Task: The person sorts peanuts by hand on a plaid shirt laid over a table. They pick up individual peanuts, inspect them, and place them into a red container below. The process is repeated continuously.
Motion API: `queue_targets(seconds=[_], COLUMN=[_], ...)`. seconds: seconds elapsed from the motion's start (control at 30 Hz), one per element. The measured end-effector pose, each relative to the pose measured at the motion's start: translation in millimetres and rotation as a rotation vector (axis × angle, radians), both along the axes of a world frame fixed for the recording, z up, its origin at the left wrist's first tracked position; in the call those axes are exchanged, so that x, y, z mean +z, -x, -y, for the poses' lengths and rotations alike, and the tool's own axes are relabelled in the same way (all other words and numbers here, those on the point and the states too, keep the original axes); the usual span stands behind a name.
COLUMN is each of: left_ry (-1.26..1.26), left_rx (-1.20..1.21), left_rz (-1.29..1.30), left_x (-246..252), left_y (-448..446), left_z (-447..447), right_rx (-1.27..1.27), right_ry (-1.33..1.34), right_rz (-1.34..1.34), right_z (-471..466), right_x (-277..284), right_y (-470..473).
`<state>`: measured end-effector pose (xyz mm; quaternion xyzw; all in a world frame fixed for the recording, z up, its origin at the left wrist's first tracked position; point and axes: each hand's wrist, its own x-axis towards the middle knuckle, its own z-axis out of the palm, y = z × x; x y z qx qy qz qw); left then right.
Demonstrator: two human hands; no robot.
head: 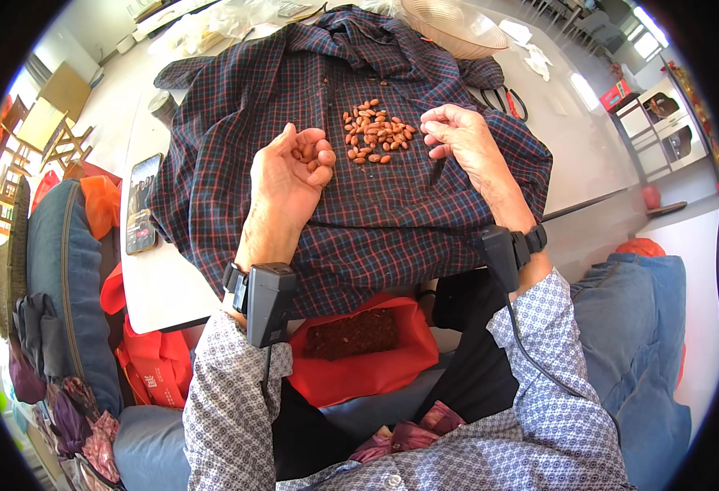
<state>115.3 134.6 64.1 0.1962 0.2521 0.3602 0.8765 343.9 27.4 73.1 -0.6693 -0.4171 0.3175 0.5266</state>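
A loose pile of reddish-brown shelled peanuts (379, 132) lies on a dark checked shirt (242, 104) spread over the table. To the left of the pile, my left hand (292, 172) is turned palm up, its curled fingers holding several peanuts. My right hand (457, 132) hovers just right of the pile, thumb and fingertips drawn close together. Whether anything sits between those fingertips is hidden. Below the table edge, between my legs, an open red bag (365, 377) contains a heap of dark reddish-brown bits (353, 334).
A phone (143, 205) with its screen lit and a jar (163, 107) stand on the table (157, 288) at left. A ribbed basket (457, 30), crumpled tissue (537, 61) and a red-handled tool (511, 103) lie at the far right. Cables run from both wrist devices.
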Motion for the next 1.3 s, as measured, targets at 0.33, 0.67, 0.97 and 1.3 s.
queue_targets(seconds=[0.33,0.67,0.97,1.3], left_ry=[-0.066,-0.121,-0.028,-0.14], left_rx=[-0.058,-0.12,-0.067,-0.161], left_rz=[-0.021,-0.03,-0.002,0.055], left_x=[-3,-3,1,0], left_y=[0,-1,-2,1], left_z=[-4,-4,-3,-4], right_rx=[-0.013,0.177,0.147,0.036], right_ry=[0.064,0.007,-0.036,-0.089], right_rz=[0.763,0.538,0.438,-0.211], right_z=[-28,-22,-19,-16], right_x=[-35,-29,-31,-23], right_y=[-4,17,17,7])
